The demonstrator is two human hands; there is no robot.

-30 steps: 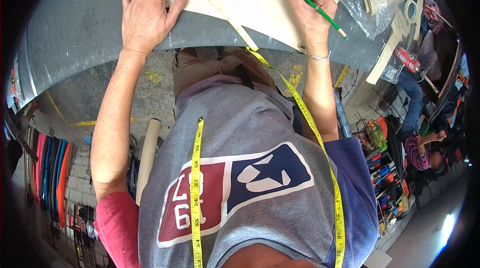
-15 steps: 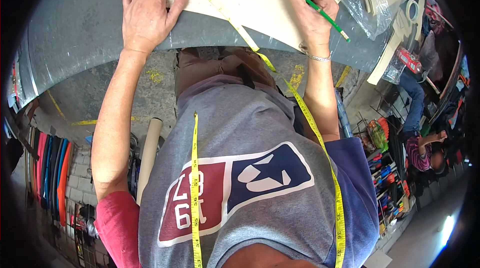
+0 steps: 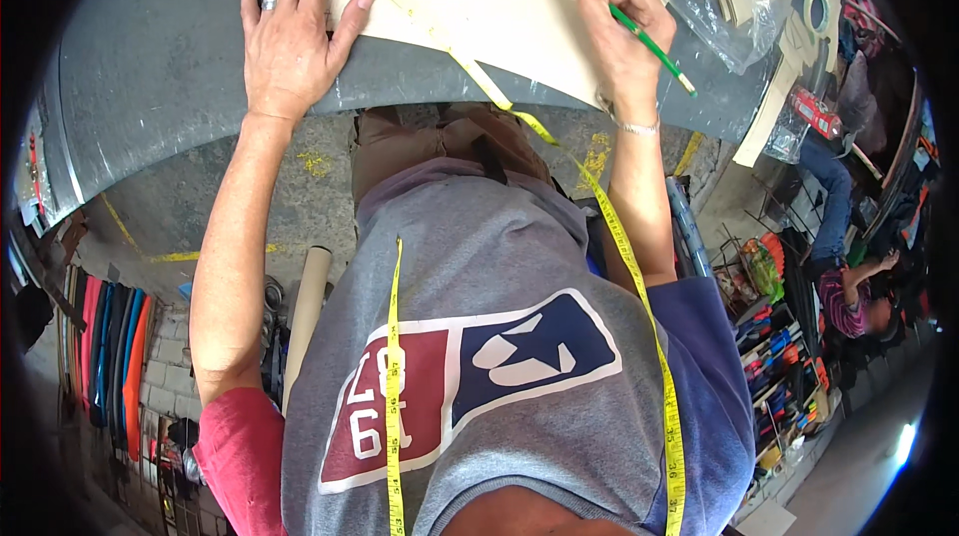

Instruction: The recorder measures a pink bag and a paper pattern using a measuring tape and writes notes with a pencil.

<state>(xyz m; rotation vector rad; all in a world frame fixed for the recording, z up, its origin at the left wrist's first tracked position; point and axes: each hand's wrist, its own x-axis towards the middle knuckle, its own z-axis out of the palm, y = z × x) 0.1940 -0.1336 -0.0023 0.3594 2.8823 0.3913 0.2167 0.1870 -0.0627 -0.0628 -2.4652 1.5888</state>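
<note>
My left hand point(image 3: 295, 51) lies open and flat at the near edge of a large cream paper sheet point(image 3: 479, 11), fingers spread, a ring on one finger. A yellow tape measure point(image 3: 450, 41) passes under or beside its fingertips; which one I cannot tell. From there the tape crosses the paper and drops over the table edge, and more of it hangs down both sides of my chest. In my right hand point(image 3: 629, 46), a green pencil point(image 3: 661, 56) is pinched with its tip down at the sheet, by handwritten lines.
The dark grey tabletop point(image 3: 150, 66) curves across the top. Clear plastic point(image 3: 734, 31), cream paper strips point(image 3: 764, 121) and a tape roll point(image 3: 816, 11) lie at its right. Coloured rolls or boards point(image 3: 115, 346) stand lower left. Another person point(image 3: 854, 301) is at the far right.
The view has shifted slightly, so the table edge sits a little lower. Both my hands keep nearly the same pose. The other person's hand at the far right has moved.
</note>
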